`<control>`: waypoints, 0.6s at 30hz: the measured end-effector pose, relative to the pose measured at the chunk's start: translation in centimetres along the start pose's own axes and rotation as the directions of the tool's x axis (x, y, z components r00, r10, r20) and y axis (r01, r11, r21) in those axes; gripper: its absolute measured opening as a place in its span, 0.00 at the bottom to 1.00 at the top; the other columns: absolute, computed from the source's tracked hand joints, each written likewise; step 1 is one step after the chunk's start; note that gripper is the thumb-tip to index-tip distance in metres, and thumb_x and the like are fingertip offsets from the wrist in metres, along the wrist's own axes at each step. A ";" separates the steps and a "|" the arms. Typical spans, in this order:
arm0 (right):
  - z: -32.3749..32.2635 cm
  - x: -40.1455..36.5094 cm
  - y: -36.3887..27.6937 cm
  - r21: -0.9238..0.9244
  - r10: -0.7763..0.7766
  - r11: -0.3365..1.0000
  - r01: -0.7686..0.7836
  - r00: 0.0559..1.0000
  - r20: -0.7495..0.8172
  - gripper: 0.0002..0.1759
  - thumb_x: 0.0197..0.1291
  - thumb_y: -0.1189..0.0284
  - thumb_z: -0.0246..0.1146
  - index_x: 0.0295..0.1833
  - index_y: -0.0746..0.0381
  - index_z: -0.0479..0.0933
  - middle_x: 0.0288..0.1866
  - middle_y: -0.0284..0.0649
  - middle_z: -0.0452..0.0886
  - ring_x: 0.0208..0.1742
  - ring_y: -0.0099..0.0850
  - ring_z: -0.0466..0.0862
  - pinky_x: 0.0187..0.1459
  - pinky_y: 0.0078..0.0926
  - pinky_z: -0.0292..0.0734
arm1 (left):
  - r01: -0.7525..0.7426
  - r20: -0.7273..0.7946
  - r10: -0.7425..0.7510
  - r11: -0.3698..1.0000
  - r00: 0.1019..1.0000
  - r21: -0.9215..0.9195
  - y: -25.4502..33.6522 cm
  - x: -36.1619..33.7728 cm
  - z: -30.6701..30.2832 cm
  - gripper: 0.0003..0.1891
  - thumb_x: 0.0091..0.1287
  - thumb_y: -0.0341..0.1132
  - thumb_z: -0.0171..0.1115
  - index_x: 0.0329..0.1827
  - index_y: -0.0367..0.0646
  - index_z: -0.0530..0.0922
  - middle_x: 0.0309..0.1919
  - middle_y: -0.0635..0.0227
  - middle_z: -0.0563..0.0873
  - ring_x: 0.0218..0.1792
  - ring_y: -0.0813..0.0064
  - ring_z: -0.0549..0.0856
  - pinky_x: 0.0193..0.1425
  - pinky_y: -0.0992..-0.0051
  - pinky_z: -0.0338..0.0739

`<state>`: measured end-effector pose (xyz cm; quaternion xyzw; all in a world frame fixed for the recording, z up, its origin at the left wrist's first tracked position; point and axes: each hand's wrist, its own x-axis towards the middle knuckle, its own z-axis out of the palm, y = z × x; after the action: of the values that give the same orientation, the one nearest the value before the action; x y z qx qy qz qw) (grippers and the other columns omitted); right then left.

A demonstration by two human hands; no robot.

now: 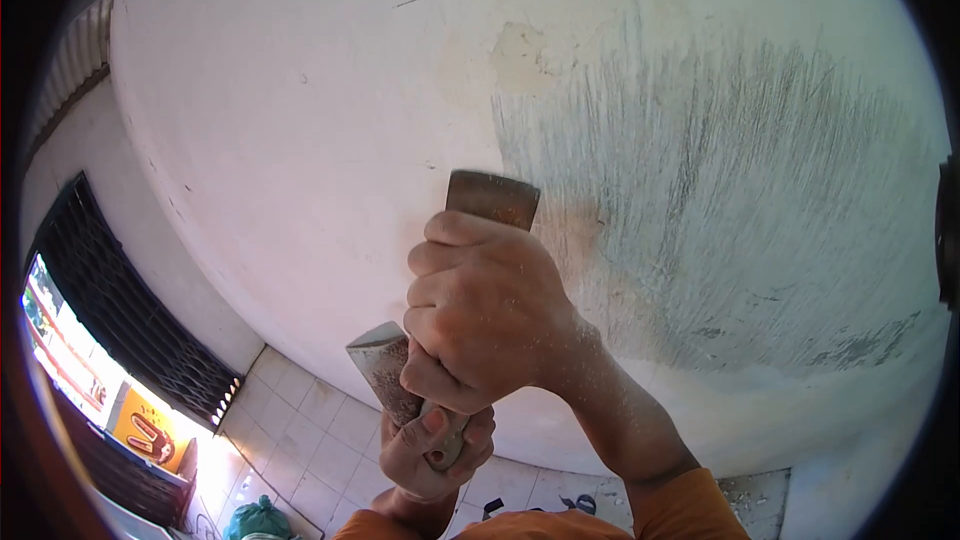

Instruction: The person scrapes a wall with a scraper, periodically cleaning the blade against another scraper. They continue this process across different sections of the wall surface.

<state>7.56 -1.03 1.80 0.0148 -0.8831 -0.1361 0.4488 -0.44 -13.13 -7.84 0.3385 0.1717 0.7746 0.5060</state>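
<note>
My right hand [490,305] is wrapped round a broad, rust-brown metal blade [493,198], whose wide edge faces up by the pale wall [300,140]. Just below it, my left hand [435,452] is closed on a second tool, a scraper [385,370] with a wide, worn metal head pointing up and left. The lower end of a handle with a hole shows between the left fingers. Both hands are close together. Right of the blade, a large grey patch [720,190] of the wall is scratched and stripped, with pale dust on my right forearm.
A dark folding grille [140,310] and a bright opening stand at the left, with a yellow-orange sign [145,430] below. A green plastic bag [258,520] lies on the tiled floor [300,430]. Debris [755,500] is on the floor at the lower right.
</note>
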 end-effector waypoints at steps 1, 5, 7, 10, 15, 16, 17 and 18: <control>-0.1 0.1 0.0 0.006 -0.007 1.000 0.007 1.000 0.012 0.15 0.39 0.61 0.55 0.08 0.55 0.68 0.11 0.31 0.67 0.22 0.29 0.69 0.36 0.30 0.70 | -0.065 -0.028 0.067 0.996 0.997 0.062 -0.3 0.2 0.2 0.26 0.61 0.38 0.60 0.57 0.32 0.64 0.26 0.51 0.74 0.15 0.77 0.70 0.10 0.84 0.61; -1.0 1.4 0.1 0.047 0.014 0.999 -0.015 1.000 0.016 0.15 0.39 0.62 0.55 0.08 0.55 0.68 0.10 0.31 0.67 0.21 0.29 0.69 0.37 0.29 0.69 | 0.125 0.091 -0.113 0.981 0.989 -0.145 1.9 0.7 -0.4 0.30 0.59 0.38 0.61 0.61 0.35 0.60 0.27 0.52 0.75 0.18 0.75 0.74 0.11 0.84 0.63; 0.1 0.6 0.1 0.047 0.067 0.997 -0.066 0.998 -0.017 0.15 0.38 0.61 0.56 0.08 0.55 0.68 0.09 0.32 0.66 0.20 0.29 0.69 0.37 0.28 0.69 | 0.094 0.028 -0.091 0.990 0.995 -0.106 0.7 0.5 -0.4 0.30 0.59 0.38 0.62 0.60 0.34 0.61 0.27 0.51 0.75 0.19 0.75 0.74 0.11 0.84 0.63; -0.2 -0.1 -0.1 -0.017 0.018 1.000 -0.016 0.993 0.114 0.15 0.38 0.61 0.55 0.08 0.56 0.68 0.09 0.31 0.67 0.21 0.29 0.69 0.37 0.28 0.69 | 0.114 0.043 -0.110 0.988 0.993 -0.105 0.3 0.4 -1.0 0.30 0.58 0.38 0.63 0.61 0.35 0.62 0.29 0.49 0.75 0.20 0.75 0.75 0.11 0.84 0.63; -0.6 0.9 0.2 0.041 0.057 0.998 -0.055 0.998 -0.030 0.16 0.40 0.61 0.54 0.08 0.55 0.67 0.10 0.31 0.67 0.21 0.28 0.68 0.35 0.28 0.69 | 0.125 0.011 -0.124 0.991 0.992 -0.055 1.6 0.4 0.5 0.33 0.57 0.38 0.65 0.62 0.35 0.61 0.28 0.50 0.75 0.20 0.75 0.75 0.11 0.84 0.64; -0.2 0.3 0.1 0.036 0.060 0.998 -0.059 0.998 -0.027 0.16 0.39 0.60 0.55 0.08 0.55 0.67 0.10 0.31 0.67 0.21 0.29 0.68 0.35 0.28 0.69 | 0.091 -0.008 -0.091 0.996 0.996 -0.020 1.0 0.2 0.3 0.34 0.57 0.38 0.65 0.63 0.35 0.61 0.29 0.50 0.75 0.20 0.75 0.75 0.12 0.84 0.64; 0.1 -0.1 0.1 0.079 -0.004 0.997 0.007 0.999 -0.040 0.15 0.37 0.59 0.55 0.09 0.55 0.67 0.10 0.32 0.66 0.20 0.30 0.68 0.33 0.30 0.69 | 0.058 -0.028 -0.058 0.998 0.998 0.016 0.4 0.0 0.1 0.34 0.57 0.38 0.65 0.63 0.34 0.61 0.29 0.50 0.76 0.20 0.75 0.75 0.12 0.83 0.64; -0.1 0.1 0.2 0.050 -0.006 0.999 0.008 0.999 -0.042 0.15 0.37 0.59 0.55 0.09 0.55 0.68 0.10 0.32 0.65 0.20 0.31 0.68 0.33 0.30 0.69 | 0.061 -0.020 -0.061 0.998 0.998 0.007 0.7 0.1 0.4 0.34 0.57 0.38 0.65 0.63 0.35 0.61 0.29 0.50 0.76 0.20 0.74 0.75 0.12 0.83 0.64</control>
<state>7.65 -0.86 1.98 0.0321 -0.8765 -0.1149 0.4664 -0.67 -13.34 -7.14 0.3274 0.1901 0.7613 0.5264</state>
